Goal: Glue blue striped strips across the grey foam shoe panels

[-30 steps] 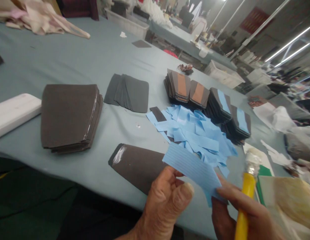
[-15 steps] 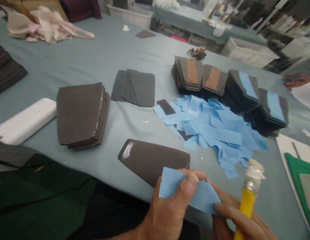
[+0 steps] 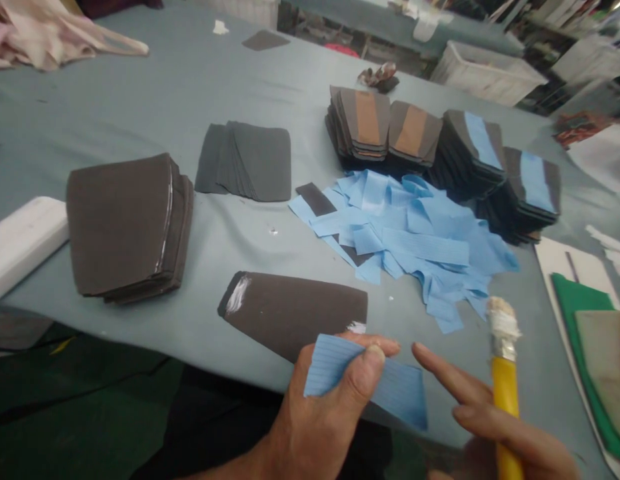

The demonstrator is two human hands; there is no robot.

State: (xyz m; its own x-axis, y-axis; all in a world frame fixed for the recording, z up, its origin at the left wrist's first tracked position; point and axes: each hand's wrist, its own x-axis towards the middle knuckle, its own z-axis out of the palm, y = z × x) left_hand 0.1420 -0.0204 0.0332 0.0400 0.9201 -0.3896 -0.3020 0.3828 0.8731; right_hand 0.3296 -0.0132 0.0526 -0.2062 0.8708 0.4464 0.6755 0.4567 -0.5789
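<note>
Between thumb and fingers, my left hand (image 3: 330, 407) pinches a blue ribbed fabric strip (image 3: 400, 393) at the front of the table. Just right of it is my right hand (image 3: 510, 427), its index finger stretched out and apart from the strip. A yellow-handled brush (image 3: 505, 387) with whitish, caked bristles stands up between its fingers. Behind my left hand lies a dark brown panel (image 3: 295, 310), with white smears at its left end and near its right end. My left hand covers part of the panel's front edge.
A brown panel stack (image 3: 123, 227) and a white block (image 3: 27, 243) stand left. Grey pieces (image 3: 255, 160) lie fanned behind. Loose blue strips (image 3: 415, 227) are heaped right of centre, before stacks with orange (image 3: 367, 117) and blue bands (image 3: 483, 147). A green sheet (image 3: 590, 360) lies far right.
My right hand has let go of the blue strip's right end and moved right, still with the brush. My left hand keeps the strip. The view has shifted, so the table items appear further left.
</note>
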